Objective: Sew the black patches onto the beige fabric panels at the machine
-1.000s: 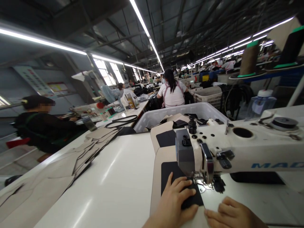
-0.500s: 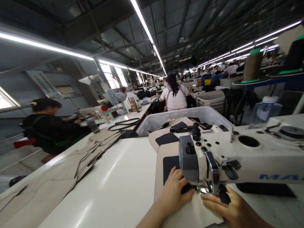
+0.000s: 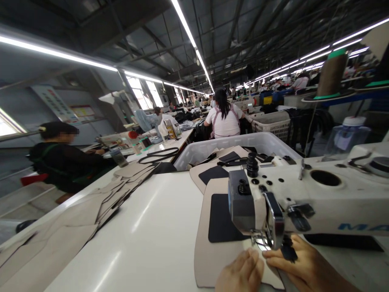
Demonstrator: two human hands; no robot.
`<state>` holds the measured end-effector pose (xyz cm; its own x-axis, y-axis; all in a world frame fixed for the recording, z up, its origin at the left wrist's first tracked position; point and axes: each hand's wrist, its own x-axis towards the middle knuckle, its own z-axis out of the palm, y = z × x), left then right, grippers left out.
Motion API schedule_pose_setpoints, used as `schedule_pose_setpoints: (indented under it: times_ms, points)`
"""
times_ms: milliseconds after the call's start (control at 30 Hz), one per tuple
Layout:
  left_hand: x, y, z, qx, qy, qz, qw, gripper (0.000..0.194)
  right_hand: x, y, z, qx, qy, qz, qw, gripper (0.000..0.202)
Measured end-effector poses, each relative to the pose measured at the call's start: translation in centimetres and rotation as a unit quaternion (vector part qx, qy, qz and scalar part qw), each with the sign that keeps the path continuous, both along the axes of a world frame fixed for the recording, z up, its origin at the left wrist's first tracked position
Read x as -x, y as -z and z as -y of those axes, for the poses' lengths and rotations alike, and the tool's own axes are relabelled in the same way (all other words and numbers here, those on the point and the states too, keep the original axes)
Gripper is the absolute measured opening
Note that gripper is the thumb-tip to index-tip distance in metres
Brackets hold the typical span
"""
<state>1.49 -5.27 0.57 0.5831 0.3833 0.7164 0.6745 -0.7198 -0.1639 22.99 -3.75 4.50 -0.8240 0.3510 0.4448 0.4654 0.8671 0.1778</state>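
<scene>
A beige fabric panel point(image 3: 206, 259) with a dark rounded patch point(image 3: 223, 219) on it lies under the head of a white sewing machine point(image 3: 306, 198). Just in front of the presser foot point(image 3: 261, 242), my left hand point(image 3: 241, 271) rests over the panel, its fingers drawn together and bent. Whatever those fingertips hold, if anything, is hidden. To the right of the foot, my right hand point(image 3: 304, 261) lies with fingers stretched flat on the cloth, pointing at the needle area. Part of it is covered by the machine.
Flat beige pieces point(image 3: 60, 235) overlap along the table's left side. Behind the table a translucent bin point(image 3: 194, 152) holds beige and black pieces. A thread cone point(image 3: 331, 75) stands at upper right. Co-workers sit at the left point(image 3: 63, 162) and ahead point(image 3: 226, 117).
My left hand has come off the dark patch and moved toward me, its fingers now bunched. The patch shows more fully. My right hand has stayed beside the presser foot.
</scene>
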Motion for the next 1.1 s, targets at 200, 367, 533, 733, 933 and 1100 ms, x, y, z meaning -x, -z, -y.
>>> schedule_pose_setpoints:
  times_ms: [200,367,533,733,933,1100]
  points:
    - [2.0,-2.6,-0.9,0.209,0.113,-0.137,0.962,0.032,0.4,-0.2,0.2,0.042,0.035,-0.025,0.998,0.029]
    - [2.7,-4.1,-2.2,0.345,0.158,-0.103,0.920,0.030,0.4,-1.2,0.4,0.030,0.028,0.010,0.999,0.028]
    - [3.5,-4.8,-3.7,0.395,0.174,-0.078,0.899,0.032,0.2,-1.8,0.4,-0.038,0.013,0.057,0.998,0.031]
    - [3.7,-4.3,-4.4,0.389,0.150,-0.046,0.908,0.032,0.1,-0.6,0.3,-0.077,0.020,0.073,0.994,0.042]
    - [3.1,-2.5,-3.7,0.350,0.084,-0.007,0.933,0.030,0.1,-0.3,0.2,-0.106,0.010,0.101,0.989,0.047]
    - [2.3,-1.0,-2.3,0.328,0.002,-0.027,0.944,0.036,0.1,-0.3,0.2,-0.119,0.019,0.107,0.987,0.044]
